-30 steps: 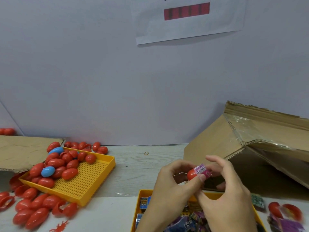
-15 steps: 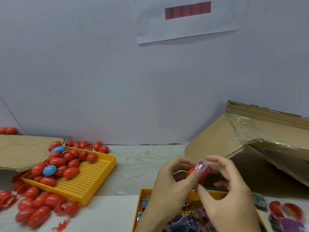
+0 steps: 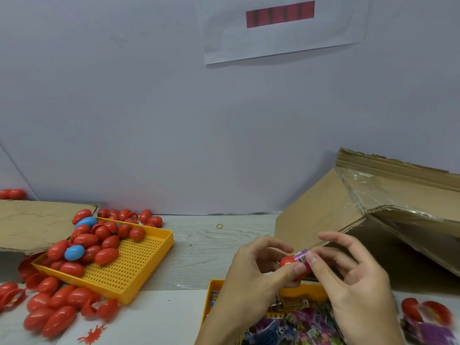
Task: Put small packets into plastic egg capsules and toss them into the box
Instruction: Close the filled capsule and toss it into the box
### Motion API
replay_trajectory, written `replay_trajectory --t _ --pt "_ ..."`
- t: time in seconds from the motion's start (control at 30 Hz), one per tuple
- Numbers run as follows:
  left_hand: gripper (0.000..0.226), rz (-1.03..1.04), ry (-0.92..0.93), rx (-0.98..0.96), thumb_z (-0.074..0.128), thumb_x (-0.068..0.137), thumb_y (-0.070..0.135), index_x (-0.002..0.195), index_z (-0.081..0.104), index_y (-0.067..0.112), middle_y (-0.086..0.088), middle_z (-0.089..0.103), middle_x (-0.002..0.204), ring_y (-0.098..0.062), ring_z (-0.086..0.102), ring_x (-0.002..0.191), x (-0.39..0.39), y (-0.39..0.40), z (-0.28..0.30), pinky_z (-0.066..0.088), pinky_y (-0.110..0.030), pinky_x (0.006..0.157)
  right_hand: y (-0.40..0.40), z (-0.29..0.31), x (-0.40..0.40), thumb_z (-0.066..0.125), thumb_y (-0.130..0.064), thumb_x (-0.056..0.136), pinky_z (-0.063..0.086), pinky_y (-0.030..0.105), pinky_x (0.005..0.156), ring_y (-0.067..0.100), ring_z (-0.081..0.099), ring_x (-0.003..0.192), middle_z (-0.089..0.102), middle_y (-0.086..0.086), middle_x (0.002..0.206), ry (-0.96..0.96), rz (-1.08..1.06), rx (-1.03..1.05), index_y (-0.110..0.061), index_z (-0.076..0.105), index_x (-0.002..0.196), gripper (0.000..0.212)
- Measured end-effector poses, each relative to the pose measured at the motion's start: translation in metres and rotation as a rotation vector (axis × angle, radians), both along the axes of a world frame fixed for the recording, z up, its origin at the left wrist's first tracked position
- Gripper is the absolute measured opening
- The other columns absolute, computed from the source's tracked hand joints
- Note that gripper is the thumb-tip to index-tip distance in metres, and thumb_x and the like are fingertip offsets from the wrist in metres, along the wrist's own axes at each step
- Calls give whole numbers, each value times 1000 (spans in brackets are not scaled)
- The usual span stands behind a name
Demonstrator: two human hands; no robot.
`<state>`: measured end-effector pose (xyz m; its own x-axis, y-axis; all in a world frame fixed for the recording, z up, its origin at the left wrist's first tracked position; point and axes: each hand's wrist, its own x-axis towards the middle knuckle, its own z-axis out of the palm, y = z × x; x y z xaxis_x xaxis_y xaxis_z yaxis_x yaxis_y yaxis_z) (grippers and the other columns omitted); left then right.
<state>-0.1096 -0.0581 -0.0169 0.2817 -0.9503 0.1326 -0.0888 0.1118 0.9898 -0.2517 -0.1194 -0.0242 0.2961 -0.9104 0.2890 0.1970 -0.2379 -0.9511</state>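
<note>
A: How far along is this one?

B: Midway, I'd judge. The left hand (image 3: 256, 272) pinches a red capsule (image 3: 288, 262) between thumb and fingers, and the right hand (image 3: 353, 277) pinches a pink packet (image 3: 302, 255) at its mouth. The packet still sticks out, so it is not seated, the capsule is not closed, and the toss is not yet made.

A: Where is all that relative to the box?

B: Just in front of the box (image 3: 368, 210), near its open side. The box lies tipped, opening toward the hands; I cannot see whether any capsules are inside.

A: And what's left in stock?

B: Plenty. A near tray (image 3: 308, 293), in front of the box and under the hands, holds a heap of packets. Well to the left of the box a far tray (image 3: 139, 272) carries glossy red capsules and two blue ones (image 3: 74, 252), with more red ones spilled on the counter (image 3: 206, 247) around it, some open halves.

A: Materials?

B: Capsules are smooth, shiny hard plastic, egg-shaped. The packet looks like thin printed film, crinkly. Both trays are yellow plastic, the far one with a perforated floor. The box is brown corrugated card with clear tape along one flap.
</note>
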Motion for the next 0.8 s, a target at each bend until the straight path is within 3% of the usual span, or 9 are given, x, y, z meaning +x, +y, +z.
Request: replay_trajectory --t 0.37,0.5,0.67,0.8 --pt "30 3 -13 16 85 74 28 96 73 13 -15 72 94 -32 71 86 0 0 1 61 -38 75 0 0 0 72 5 75 54 14 60 13 72 77 75 2 82 -6 10 -10 -30 66 90 38" --pt "31 3 -6 20 85 74 30 98 72 14 -15 73 95 -31 72 86 0 0 1 61 -40 76 1 0 0 73 0 75 56 19 63 15 73 76 76 1 81 28 19 -30 -38 66 88 41" --pt "18 7 -4 -14 79 81 31 94 76 20 -11 74 94 -26 73 89 -2 0 2 61 -34 76 4 1 1 74 -2 77 57 43 73 16 71 80 76 -4 85 95 -17 -93 -42 64 93 44" --pt "18 38 23 -39 79 79 31 91 75 19 -11 74 92 -24 74 89 -2 -1 1 61 -32 75 8 2 2 69 14 76 54 30 67 11 67 85 73 -7 93 153 -15 -180 -44 62 97 62"
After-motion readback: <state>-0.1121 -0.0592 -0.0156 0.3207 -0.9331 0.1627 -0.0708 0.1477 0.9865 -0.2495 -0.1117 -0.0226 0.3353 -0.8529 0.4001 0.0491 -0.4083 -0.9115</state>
